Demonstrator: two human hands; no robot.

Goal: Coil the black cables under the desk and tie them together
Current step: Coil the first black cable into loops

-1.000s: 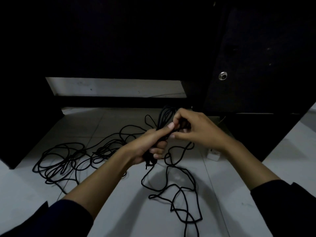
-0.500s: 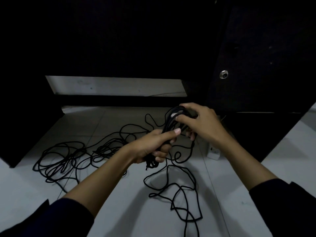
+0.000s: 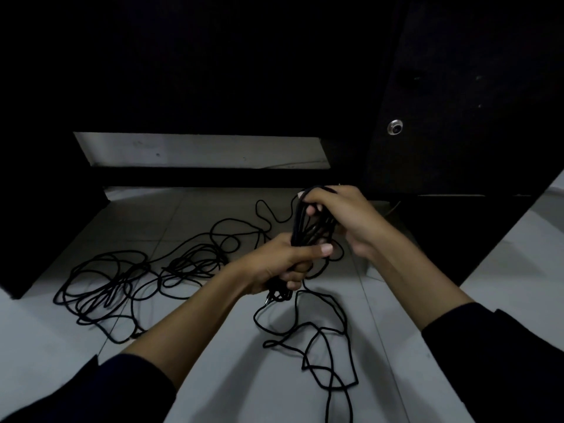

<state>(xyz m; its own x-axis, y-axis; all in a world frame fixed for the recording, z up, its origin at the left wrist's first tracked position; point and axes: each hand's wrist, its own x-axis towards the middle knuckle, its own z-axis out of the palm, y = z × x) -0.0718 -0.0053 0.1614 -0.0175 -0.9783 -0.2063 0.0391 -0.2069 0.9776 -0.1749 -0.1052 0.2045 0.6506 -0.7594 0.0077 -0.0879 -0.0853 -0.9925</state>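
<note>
Loose black cable (image 3: 320, 340) trails on the floor tiles (image 3: 213, 377) nearest the camera. Above it, L hand (image 3: 283, 264) grips the coiled bundle (image 3: 308, 227) at its lower end; R hand (image 3: 338, 215) curls round its top loops. Further left, more tangled cable (image 3: 122, 285) under the dark desk (image 3: 457, 117).

Dark long sleeves (image 3: 91, 389) pushed up both forearms; bare hands, no rings.

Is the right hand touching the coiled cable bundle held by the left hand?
Touching. Head view: right hand fingers curl over the cable bundle top; left hand grips below.
</note>
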